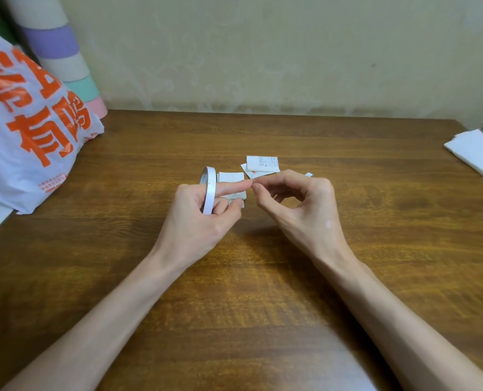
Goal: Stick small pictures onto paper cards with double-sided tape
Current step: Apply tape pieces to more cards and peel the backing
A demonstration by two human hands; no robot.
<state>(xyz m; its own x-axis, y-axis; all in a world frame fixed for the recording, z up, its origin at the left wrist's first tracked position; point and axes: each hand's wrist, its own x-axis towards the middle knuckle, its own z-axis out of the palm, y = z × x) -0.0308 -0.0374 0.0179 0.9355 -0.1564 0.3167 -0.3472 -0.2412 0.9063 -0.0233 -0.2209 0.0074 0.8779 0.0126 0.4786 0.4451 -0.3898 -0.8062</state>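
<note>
Left of tape roll [208,190], plastic bag [22,122]

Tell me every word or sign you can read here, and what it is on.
"有鸣": large orange characters on the white plastic bag; the row above them is creased and cut off, unreadable.
Small orange print low on the bag: too small to read.
"文字", seemingly: on the small white printed paper slip; the rest is too small.

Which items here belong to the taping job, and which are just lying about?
Job: double-sided tape roll in left hand; right hand pinching beside it; card stack; printed paper pieces.
Lying about: plastic bag; striped roll; folded white paper.
</note>
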